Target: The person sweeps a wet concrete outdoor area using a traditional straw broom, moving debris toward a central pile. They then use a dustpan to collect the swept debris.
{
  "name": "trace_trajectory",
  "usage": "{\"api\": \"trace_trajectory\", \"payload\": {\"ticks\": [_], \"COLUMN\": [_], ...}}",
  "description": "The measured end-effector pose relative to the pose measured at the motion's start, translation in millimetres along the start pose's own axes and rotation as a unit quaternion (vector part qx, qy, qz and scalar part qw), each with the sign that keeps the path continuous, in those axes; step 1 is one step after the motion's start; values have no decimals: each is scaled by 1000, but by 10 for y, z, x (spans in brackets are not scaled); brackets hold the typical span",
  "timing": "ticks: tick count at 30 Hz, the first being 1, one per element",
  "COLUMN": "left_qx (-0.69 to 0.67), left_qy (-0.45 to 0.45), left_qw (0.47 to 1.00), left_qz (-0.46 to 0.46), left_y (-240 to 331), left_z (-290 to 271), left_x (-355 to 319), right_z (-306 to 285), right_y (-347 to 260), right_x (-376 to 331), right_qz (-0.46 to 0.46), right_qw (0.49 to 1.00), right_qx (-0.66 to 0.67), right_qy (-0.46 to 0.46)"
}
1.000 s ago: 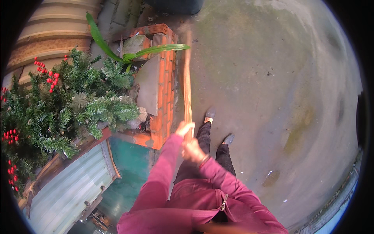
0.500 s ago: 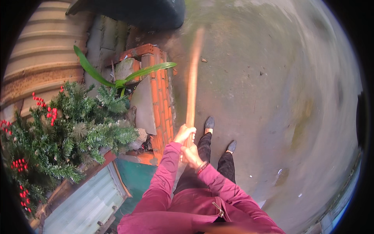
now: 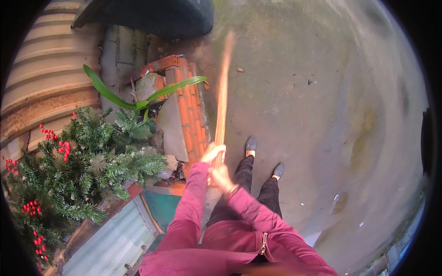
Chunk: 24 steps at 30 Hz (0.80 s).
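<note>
A long pale wooden stick (image 3: 222,96) reaches away from me over the ground, its far tip blurred by motion. My left hand (image 3: 212,154) is wrapped round it near its lower end. Just below, my right hand (image 3: 221,178) grips the same end, with a band at the wrist. Both hands are closed and nearly touch each other. The stick's lowest end is hidden by my hands. To its left runs a low orange brick wall (image 3: 191,110), apart from the stick.
Green fir-like branches (image 3: 96,170) with red berries lie at left, near a corrugated sheet (image 3: 55,73). A long-leaved plant (image 3: 142,102) leans over the bricks. A dark bin-like object (image 3: 152,16) stands at the far left. Concrete ground (image 3: 313,115) spreads to the right.
Both hands and the stick have shifted slightly left. The stick's far tip has also moved a little left. My grip on it looks the same.
</note>
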<state>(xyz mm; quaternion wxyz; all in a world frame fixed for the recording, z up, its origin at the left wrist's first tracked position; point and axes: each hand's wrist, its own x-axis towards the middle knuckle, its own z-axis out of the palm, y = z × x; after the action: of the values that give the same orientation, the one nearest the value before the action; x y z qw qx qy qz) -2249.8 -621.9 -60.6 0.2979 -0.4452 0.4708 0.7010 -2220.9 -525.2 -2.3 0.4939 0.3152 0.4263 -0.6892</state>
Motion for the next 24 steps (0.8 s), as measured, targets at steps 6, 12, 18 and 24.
{"api": "trace_trajectory", "payload": {"ticks": [6,12,18,24], "left_qx": [39,-10,26,154], "left_qy": [96,-108,68,57], "left_qw": [994,994,997,982], "left_qz": [-47,-23,-12,-93], "left_y": [284,69,333,103], "left_z": [622,53,-23,977], "left_x": [1008,72,218,1075], "right_z": [-909,24,-82,-1107], "right_y": [-811,66,-256,-622], "right_x": [606,30,357,389], "right_qz": [84,-30,106,50], "right_qw": [993,993,990,975], "right_qx": [75,102,68,217], "right_qy": [-30,45,-63,-23]}}
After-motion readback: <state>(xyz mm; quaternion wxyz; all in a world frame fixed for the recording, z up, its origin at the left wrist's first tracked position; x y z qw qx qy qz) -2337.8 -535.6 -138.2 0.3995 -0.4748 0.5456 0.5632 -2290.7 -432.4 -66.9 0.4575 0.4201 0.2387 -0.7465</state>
